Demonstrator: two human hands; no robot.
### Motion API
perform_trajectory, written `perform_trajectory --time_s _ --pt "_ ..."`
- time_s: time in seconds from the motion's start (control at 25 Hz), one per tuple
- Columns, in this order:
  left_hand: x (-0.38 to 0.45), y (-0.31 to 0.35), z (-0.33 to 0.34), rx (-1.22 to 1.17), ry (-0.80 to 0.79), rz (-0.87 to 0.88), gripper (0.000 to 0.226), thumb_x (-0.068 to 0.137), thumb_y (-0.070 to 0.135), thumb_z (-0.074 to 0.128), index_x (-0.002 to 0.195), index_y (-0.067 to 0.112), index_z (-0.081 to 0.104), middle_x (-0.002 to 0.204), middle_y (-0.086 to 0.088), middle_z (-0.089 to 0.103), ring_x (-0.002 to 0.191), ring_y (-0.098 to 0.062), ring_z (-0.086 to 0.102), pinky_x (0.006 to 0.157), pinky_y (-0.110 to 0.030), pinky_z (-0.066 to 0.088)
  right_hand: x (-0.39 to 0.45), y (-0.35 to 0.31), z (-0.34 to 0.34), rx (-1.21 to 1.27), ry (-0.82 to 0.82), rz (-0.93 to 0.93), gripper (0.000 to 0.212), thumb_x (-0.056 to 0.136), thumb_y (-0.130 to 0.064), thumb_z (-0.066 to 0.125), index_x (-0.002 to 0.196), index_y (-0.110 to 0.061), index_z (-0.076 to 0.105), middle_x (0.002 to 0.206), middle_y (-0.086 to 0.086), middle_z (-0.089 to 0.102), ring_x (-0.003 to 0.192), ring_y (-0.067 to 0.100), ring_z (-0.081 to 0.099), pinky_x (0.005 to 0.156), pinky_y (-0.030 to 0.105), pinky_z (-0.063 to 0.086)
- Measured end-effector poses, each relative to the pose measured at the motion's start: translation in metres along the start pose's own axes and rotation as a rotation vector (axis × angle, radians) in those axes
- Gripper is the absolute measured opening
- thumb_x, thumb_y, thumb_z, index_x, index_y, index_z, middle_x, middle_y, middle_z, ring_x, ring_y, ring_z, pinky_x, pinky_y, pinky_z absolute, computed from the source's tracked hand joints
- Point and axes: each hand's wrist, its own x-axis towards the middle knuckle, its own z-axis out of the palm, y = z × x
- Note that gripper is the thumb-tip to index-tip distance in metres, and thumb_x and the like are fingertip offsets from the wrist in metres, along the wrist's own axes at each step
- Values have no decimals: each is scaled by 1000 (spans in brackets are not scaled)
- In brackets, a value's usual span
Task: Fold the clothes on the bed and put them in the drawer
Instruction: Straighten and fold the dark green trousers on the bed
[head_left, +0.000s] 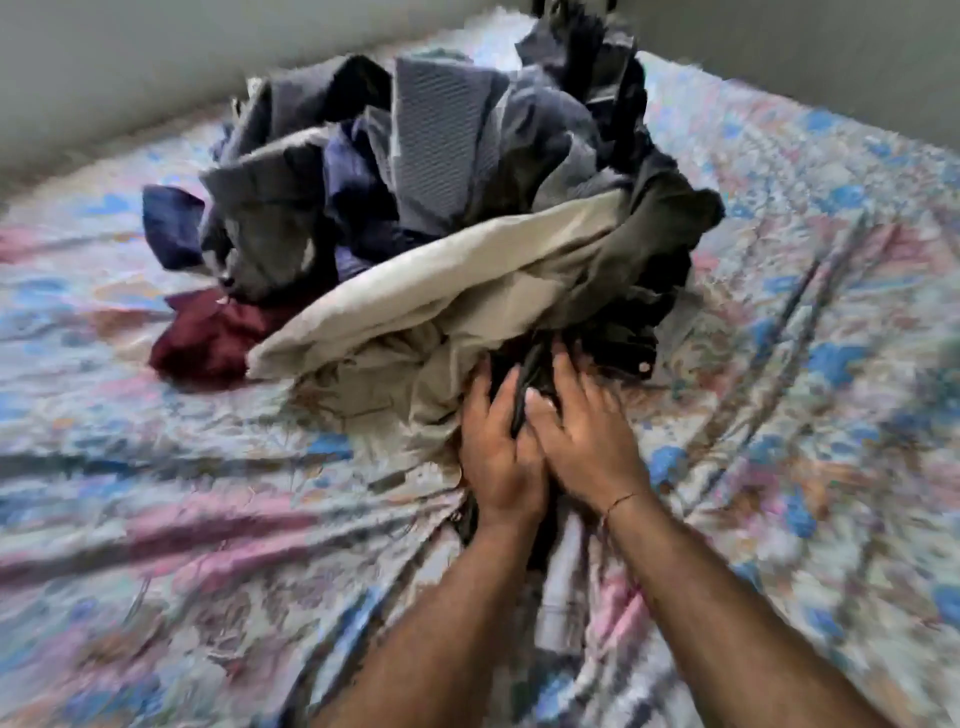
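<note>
A heap of unfolded clothes (447, 208) lies on the bed: grey, navy and striped pieces on top, a beige garment (441, 291) across the front, a maroon one (202, 338) at the left. At the heap's near edge a black garment (524, 379) runs between my two hands. My left hand (498, 457) grips it from the left and my right hand (587, 441) from the right, side by side and touching. The picture is blurred by motion.
The bed is covered by a rumpled floral sheet (208, 493) in blue, pink and white, pulled into creases toward my hands. Grey walls (130, 67) meet behind the heap. No drawer is in view.
</note>
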Motion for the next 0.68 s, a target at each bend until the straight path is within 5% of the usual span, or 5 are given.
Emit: perform_trajectory --time_s 0.12,0.24,0.44,0.56,0.68 --pt "-11 28 -16 72 -80 71 57 95 39 43 147 22 60 167 -7 34 154 -23 31 125 -50 27 -4 -13 -45 459 -18 187 59 103 -52 42 156 -25 41 160 1 42 149 16 37 122 30 26" --pt "-41 75 -49 173 -91 215 57 90 33 46 145 31 60 169 -1 31 156 -20 26 124 -52 19 -21 -51 -89 762 272 418 33 102 -44 57 129 -25 61 129 0 66 116 14 63 107 40 49" --pt "-111 144 -88 -127 -265 397 29 98 30 56 123 33 70 117 17 68 111 -6 63 92 -41 52 -26 -81 -156 1343 72 617 44 95 -33 72 125 -5 55 101 19 76 81 34 75 68 46 63" --pt "-143 179 -114 -114 -455 619 20 105 39 52 110 27 67 97 10 67 92 -12 64 77 -37 50 -45 -90 -202 1184 167 651 25 105 -8 48 80 -5 53 50 4 59 32 11 47 36 19 39" --pt "-150 175 -128 0 -585 469 34 97 47 60 129 33 62 116 16 70 103 -5 65 88 -32 55 -74 -94 -259 1279 476 604 37 102 2 39 69 -14 37 53 6 35 27 6 29 32 15 23"
